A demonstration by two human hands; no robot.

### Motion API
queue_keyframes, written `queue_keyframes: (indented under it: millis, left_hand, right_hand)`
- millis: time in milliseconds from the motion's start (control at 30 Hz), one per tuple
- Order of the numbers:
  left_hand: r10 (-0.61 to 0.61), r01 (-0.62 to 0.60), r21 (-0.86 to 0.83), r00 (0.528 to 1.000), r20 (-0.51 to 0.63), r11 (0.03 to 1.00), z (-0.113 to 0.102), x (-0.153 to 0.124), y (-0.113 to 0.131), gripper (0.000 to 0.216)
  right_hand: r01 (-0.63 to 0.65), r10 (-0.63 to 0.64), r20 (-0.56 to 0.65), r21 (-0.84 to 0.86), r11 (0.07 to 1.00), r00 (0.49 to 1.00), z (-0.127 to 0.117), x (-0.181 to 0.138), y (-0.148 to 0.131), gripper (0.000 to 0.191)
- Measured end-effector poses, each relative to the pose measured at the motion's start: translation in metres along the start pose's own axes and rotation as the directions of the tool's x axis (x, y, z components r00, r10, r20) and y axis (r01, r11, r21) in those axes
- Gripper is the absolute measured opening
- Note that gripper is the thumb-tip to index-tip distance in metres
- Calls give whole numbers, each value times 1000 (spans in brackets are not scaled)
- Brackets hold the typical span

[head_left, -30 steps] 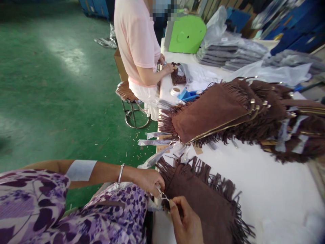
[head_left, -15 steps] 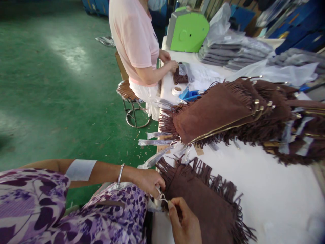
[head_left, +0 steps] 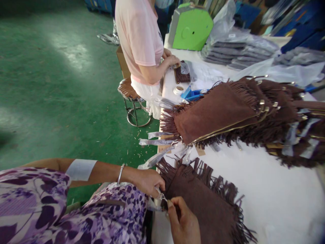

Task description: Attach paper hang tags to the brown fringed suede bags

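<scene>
Hands at the corner of a fringed bag

The left hand [head_left: 148, 181] and right hand [head_left: 183, 222] pinched a small metal clasp [head_left: 162, 196] with narrowed fingers, steadying it at the brown fringed bag [head_left: 203, 200] lying on the table [head_left: 266, 189] edge.

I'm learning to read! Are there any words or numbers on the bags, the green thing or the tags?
None can be read.
Brown fringed bag by the hands: no print shows.
Green cover: plain, no writing.
Card tags under the bag pile: too small and blurred to tell.
</scene>
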State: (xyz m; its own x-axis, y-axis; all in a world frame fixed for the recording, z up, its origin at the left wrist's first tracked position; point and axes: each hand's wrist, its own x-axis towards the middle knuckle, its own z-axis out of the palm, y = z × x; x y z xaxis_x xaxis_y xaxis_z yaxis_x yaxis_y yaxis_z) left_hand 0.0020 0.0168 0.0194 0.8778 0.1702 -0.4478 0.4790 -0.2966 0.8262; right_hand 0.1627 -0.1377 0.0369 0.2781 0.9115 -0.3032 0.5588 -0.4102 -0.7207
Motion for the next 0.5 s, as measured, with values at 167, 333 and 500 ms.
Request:
queue_keyframes:
  millis: [167, 333, 500]
  left_hand:
    - [9, -9, -14, 1000, -15, 1000, -1, -2, 2, 36]
    - [-25, 22, -57, 998, -64, 998, 1, -3, 2, 39]
    - [-29, 21, -87, 995, -96, 996, 3, -3, 1, 34]
  right_hand:
    - [-11, 10, -34, -30, 999, 999, -1, 0, 0, 45]
    - [-31, 31, 14, -14, 999, 999, -2, 0, -1, 42]
    - [-37, 37, -3, -14, 999, 999, -3, 0, 0, 41]
